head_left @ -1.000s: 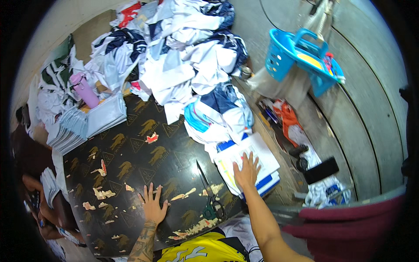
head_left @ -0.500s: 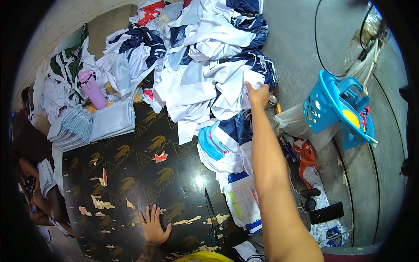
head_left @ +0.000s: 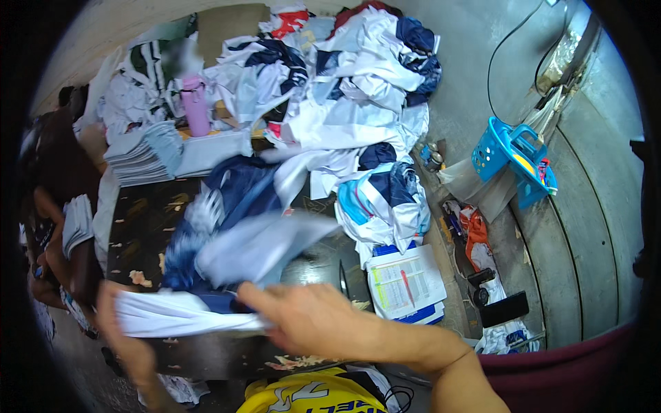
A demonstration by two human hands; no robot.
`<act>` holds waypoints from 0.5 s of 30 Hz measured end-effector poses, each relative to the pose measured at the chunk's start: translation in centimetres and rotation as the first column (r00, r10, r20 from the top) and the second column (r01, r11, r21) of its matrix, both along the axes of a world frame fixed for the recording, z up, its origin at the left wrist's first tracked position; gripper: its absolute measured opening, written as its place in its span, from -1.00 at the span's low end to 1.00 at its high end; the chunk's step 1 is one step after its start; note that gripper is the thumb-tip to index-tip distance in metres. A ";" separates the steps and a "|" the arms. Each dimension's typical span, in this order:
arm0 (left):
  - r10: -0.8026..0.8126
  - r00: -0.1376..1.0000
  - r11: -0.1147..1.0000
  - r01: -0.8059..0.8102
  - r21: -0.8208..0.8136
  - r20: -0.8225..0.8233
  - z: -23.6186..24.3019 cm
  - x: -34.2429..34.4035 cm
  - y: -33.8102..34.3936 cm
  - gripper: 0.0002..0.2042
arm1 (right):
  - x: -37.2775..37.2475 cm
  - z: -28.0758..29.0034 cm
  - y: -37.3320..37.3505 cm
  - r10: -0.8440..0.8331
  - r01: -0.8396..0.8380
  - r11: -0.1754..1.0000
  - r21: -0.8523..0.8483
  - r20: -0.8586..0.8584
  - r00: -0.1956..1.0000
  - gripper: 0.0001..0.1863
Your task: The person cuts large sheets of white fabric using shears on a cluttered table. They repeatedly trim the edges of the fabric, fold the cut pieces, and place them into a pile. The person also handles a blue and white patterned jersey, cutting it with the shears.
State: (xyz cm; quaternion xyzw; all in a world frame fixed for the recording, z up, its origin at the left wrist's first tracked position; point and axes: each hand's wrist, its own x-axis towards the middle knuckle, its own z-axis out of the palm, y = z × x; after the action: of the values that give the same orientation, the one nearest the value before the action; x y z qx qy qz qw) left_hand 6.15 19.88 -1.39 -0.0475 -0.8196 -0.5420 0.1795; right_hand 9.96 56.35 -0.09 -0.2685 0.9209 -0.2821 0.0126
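A white and navy garment, blurred by motion, is spread in the air over the dark table. Its near edge is stretched as a white band between my hands. My left hand is closed on the band's left end, with its fingers partly smeared. At the other end my right hand pinches the cloth, thumb and fingers together. Just beyond my right hand, the blade of a pair of scissors shows on the table; their handles are hidden behind my hand and forearm.
A heap of white and navy garments covers the far side. Folded pale cloths are stacked beside a pink bottle. Printed sheets lie on the right, and a blue basket hangs beyond. Another person is at far left, holding folded cloths.
My right hand has come back from the heap, bringing the garment over the table. My left hand has lifted off the tabletop and now grips the cloth's other end. The view has shifted.
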 end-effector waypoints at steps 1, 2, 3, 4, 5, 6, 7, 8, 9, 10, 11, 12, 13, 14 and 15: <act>0.113 0.988 0.976 -0.130 -0.175 -0.106 1.9 -0.5 -4.7 -0.76 | -1.6 -0.7 -0.8 -0.076 0.077 0.983 0.166 -0.011 0.997 -0.65; 0.115 0.974 0.921 -0.178 -0.347 -0.195 3.6 -0.7 -9.9 -0.76 | -3.7 -1.5 -2.6 -0.100 0.133 0.966 0.222 -0.152 0.983 -0.67; 0.189 0.910 0.869 -0.330 -0.368 -0.369 5.2 -4.1 -15.3 -0.73 | -6.7 -2.0 -3.3 -0.155 0.234 0.928 0.291 -0.270 0.950 -0.69; 0.281 0.768 0.686 -0.580 -0.439 -0.576 6.8 -6.7 -21.0 -0.67 | -10.5 -1.7 -4.4 -0.145 0.281 0.927 0.248 -0.454 0.879 -0.69; 0.255 0.756 0.671 -0.588 -0.453 -0.603 8.9 -9.2 -27.2 -0.61 | -14.4 -0.5 -5.5 -0.214 0.446 0.868 0.221 -0.643 0.735 -0.88; 0.410 0.725 0.531 -0.683 -0.501 -0.554 10.8 -10.3 -33.6 -0.60 | -17.9 1.3 -6.9 -0.441 0.604 0.763 0.229 -0.498 0.746 -0.85; 0.559 0.669 0.364 -0.729 -0.580 -0.490 12.7 -10.9 -39.6 -0.57 | -20.3 4.0 -7.0 -0.487 0.637 0.733 0.238 -0.470 0.736 -0.82; 0.731 0.576 0.207 -0.698 -0.685 -0.365 14.6 -11.2 -45.2 -0.53 | -21.7 6.0 -7.4 -0.501 0.662 0.749 -0.018 -0.670 0.548 -0.80; 0.723 0.450 0.093 -0.816 -0.571 -0.524 15.6 -9.2 -50.0 -0.52 | -23.3 9.0 -7.0 -0.622 0.743 0.656 -0.131 -0.652 0.435 -0.77; 0.798 0.272 -0.003 -0.890 -0.456 -0.537 16.4 -7.0 -53.5 -0.50 | -23.9 11.3 -6.4 -0.716 0.700 0.641 -0.316 -0.575 0.396 -0.73; 0.774 0.166 0.012 -0.969 -0.247 -0.612 16.0 -3.6 -55.5 -0.51 | -23.2 12.8 -5.4 -0.557 0.204 0.830 -0.519 -0.749 0.360 -0.71; 0.716 0.203 0.091 -0.976 -0.199 -0.668 14.2 0.3 -55.8 -0.51 | -22.1 13.5 -4.2 -0.588 0.162 0.809 -0.565 -0.771 0.245 -0.71; 0.665 0.230 0.247 -0.966 -0.081 -0.710 11.3 4.5 -54.4 -0.50 | -20.3 12.0 -3.4 -0.510 0.194 0.859 -0.474 -0.826 0.239 -0.72; 0.682 0.383 0.385 -0.912 -0.140 -0.623 7.4 8.9 -51.4 -0.50 | -18.1 9.5 -2.7 -0.410 0.215 0.905 -0.368 -0.890 0.200 -0.73; 0.696 0.518 0.524 -0.840 -0.141 -0.497 2.6 13.4 -47.1 -0.49 | -16.3 6.2 -2.2 -0.288 0.237 0.946 -0.222 -0.910 0.299 -0.71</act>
State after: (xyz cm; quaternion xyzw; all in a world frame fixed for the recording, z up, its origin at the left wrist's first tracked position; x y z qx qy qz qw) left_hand 19.52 -27.21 1.20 0.1910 -0.7849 -0.2192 0.5472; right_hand -6.37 54.14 6.16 -0.2270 0.7866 -0.0974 -0.5660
